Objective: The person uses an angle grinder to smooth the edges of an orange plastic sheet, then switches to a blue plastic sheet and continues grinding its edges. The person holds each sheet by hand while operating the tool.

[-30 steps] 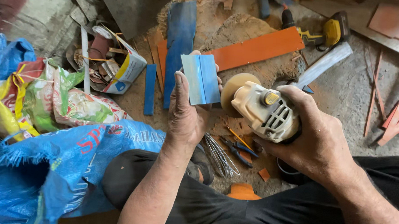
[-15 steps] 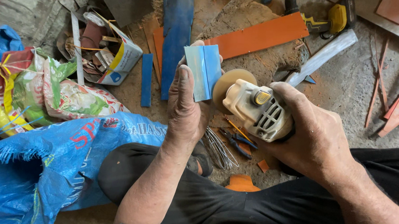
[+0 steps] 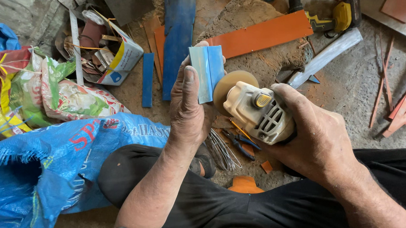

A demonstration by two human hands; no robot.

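My left hand (image 3: 190, 110) grips a small light-blue rectangular piece (image 3: 206, 72) and holds it upright above the ground. My right hand (image 3: 311, 131) is wrapped around a cream-coloured handheld grinder (image 3: 258, 112). The grinder's round tan disc (image 3: 233, 86) sits against the right edge of the blue piece. Below the hands lie blue-handled pliers (image 3: 239, 142) and a bundle of thin wire (image 3: 222, 150).
A long blue plank (image 3: 178, 36) and an orange plank (image 3: 264, 33) lie ahead on the dusty ground, with a short blue strip (image 3: 147, 79). A yellow power tool (image 3: 337, 17) is at top right. Woven sacks (image 3: 44, 162) and a box of scraps (image 3: 110, 52) are at the left.
The grinder disc has come closer to the blue piece and now meets its edge. Both hands sit a little higher in the view.
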